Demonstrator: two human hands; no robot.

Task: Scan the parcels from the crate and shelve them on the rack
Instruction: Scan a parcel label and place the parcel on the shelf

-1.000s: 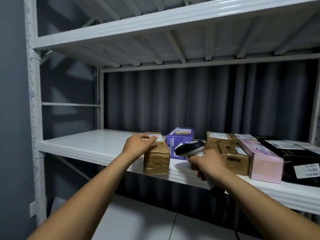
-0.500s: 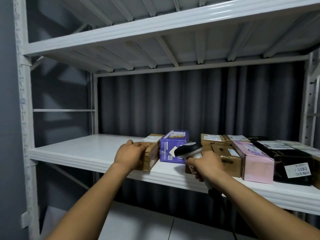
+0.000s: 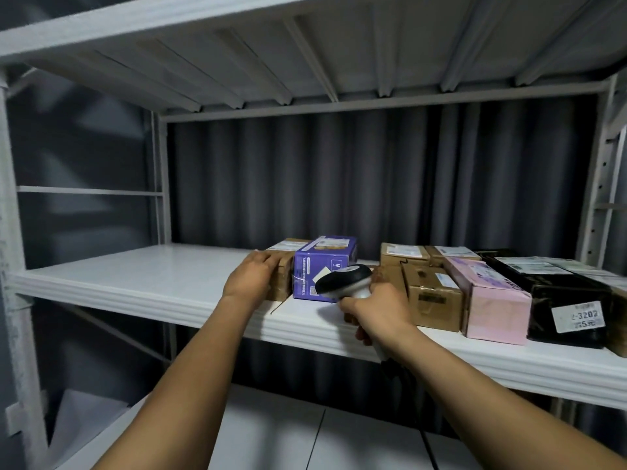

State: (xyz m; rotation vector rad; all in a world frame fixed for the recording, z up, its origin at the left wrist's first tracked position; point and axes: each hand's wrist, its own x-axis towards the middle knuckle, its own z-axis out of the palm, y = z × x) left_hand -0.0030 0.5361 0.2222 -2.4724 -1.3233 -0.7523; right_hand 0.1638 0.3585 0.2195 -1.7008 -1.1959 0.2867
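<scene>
A brown cardboard parcel point(image 3: 284, 262) lies on the white rack shelf point(image 3: 135, 279), pressed against the left side of a purple box point(image 3: 322, 269). My left hand point(image 3: 249, 278) rests flat against the parcel's near end, fingers over its front edge. My right hand point(image 3: 376, 308) grips the handle of a black-and-white barcode scanner point(image 3: 342, 281), whose head sits in front of the purple box. The crate is out of view.
To the right on the shelf stand more brown boxes point(image 3: 431, 296), a long pink box point(image 3: 488, 296) and a black wrapped parcel point(image 3: 563, 300) with a white label. The shelf's left half is bare. An upper shelf point(image 3: 237, 45) hangs overhead. White uprights frame both sides.
My left hand has slid the brown parcel back and to the right, from the shelf's front edge to beside the purple box. The scanner hand has barely shifted.
</scene>
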